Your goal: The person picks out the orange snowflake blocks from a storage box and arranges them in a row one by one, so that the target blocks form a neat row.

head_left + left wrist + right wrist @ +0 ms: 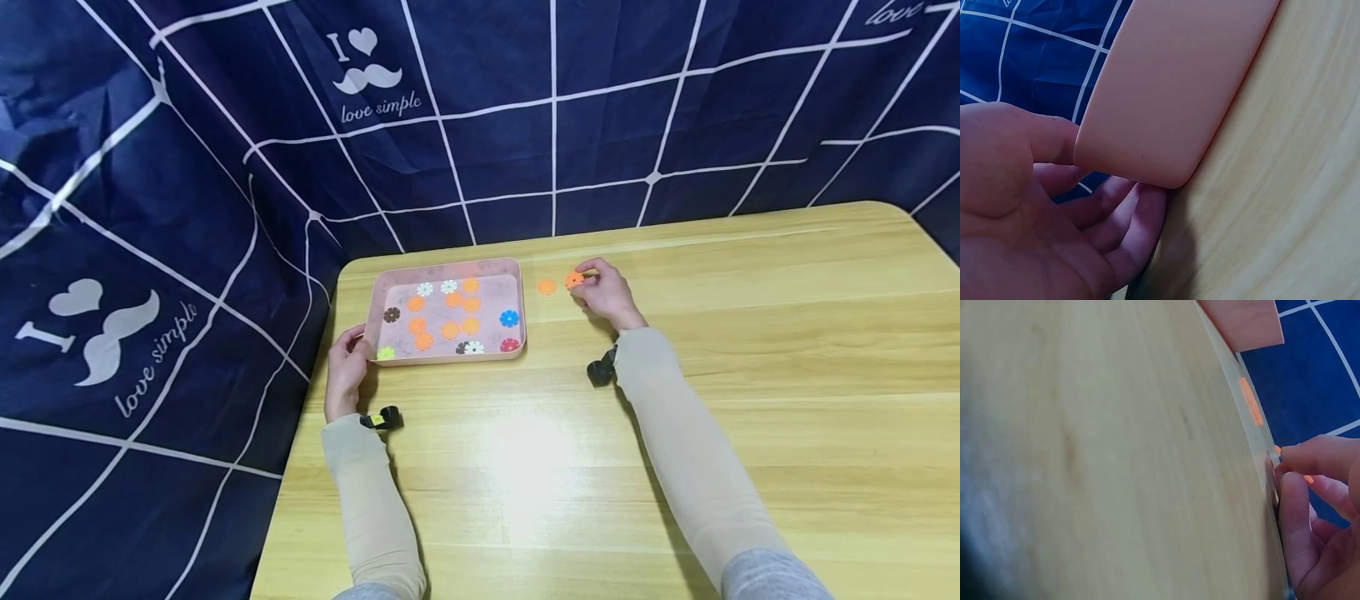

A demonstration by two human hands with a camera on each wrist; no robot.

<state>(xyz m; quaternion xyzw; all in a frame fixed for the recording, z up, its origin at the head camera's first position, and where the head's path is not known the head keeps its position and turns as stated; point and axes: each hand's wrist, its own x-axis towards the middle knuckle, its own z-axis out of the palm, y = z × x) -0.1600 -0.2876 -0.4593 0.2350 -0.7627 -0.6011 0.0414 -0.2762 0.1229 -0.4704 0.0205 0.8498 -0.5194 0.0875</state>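
A shallow pink tray (448, 361) stands toward the back left of the wooden table. My left hand (347, 372) grips its front left corner, thumb at the rim and the other fingers curled by the lower edge in the left wrist view. Right of the tray, my right hand (609, 297) pinches an orange snowflake disc (573, 280) between thumb and fingers; it is mostly hidden in the right wrist view. Another orange snowflake disc (546, 287) lies flat on the table between that hand and the tray.
Inside the tray lie several orange discs (450, 331), plus white (425, 289), brown (392, 315), blue (509, 318), red (510, 344) and yellow-green (386, 353) ones. A dark blue printed cloth (495, 154) hangs behind and left of the table (735, 333).
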